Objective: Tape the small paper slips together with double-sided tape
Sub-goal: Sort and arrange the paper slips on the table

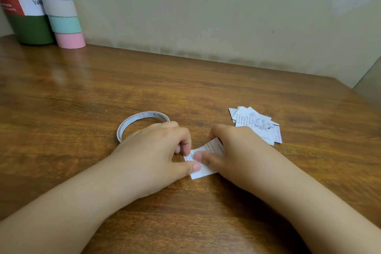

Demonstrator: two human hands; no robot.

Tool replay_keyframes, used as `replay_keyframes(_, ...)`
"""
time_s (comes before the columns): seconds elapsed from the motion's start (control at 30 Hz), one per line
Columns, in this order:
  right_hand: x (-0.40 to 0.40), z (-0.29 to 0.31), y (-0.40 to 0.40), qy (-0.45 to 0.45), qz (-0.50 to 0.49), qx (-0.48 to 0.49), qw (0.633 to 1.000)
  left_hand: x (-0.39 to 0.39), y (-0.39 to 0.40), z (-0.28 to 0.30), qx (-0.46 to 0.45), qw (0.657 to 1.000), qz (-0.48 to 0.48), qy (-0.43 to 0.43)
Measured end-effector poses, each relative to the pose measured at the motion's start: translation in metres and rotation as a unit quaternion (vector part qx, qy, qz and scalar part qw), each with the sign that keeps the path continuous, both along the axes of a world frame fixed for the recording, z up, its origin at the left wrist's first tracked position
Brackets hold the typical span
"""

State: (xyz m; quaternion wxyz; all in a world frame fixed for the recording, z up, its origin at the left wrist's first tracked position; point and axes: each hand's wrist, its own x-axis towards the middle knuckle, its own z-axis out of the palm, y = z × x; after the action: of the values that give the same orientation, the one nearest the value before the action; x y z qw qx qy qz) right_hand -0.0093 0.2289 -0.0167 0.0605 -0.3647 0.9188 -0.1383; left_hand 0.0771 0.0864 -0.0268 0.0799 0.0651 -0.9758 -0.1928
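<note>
A small printed paper slip (203,172) lies on the wooden table between my hands. My left hand (156,148) pinches its left edge with thumb and curled fingers. My right hand (233,150) holds the slip's right side, its thumb lying across the top; whether a second slip sits under it is hidden. A thin roll of double-sided tape (132,121) lies flat just behind my left hand, partly covered by it. A loose pile of several printed slips (257,123) sits to the right, behind my right hand.
A green container (24,16) and a tall tube banded in purple, grey, teal and pink (61,10) stand at the far left against the wall. The table's right edge (358,97) runs diagonally near the slip pile.
</note>
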Motion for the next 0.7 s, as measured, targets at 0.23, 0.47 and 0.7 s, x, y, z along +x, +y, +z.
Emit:
replay_keyframes(0.23,-0.0058,-0.0002,0.0007,-0.010,-0.006,-0.008,1.000,-0.0015,-0.0001,0.0001,-0.003,1.000,0.001,-0.003)
replay_keyframes(0.47,-0.0017,-0.0004,0.0007,0.003,0.004,0.001,1.000,-0.0012,-0.0010,-0.0009,0.006,1.000,-0.002,-0.001)
replay_keyframes(0.7,-0.0039,-0.0009,0.0012,0.000,0.012,-0.005,1.000,-0.0002,0.0002,-0.0003,0.005,1.000,0.005,-0.005)
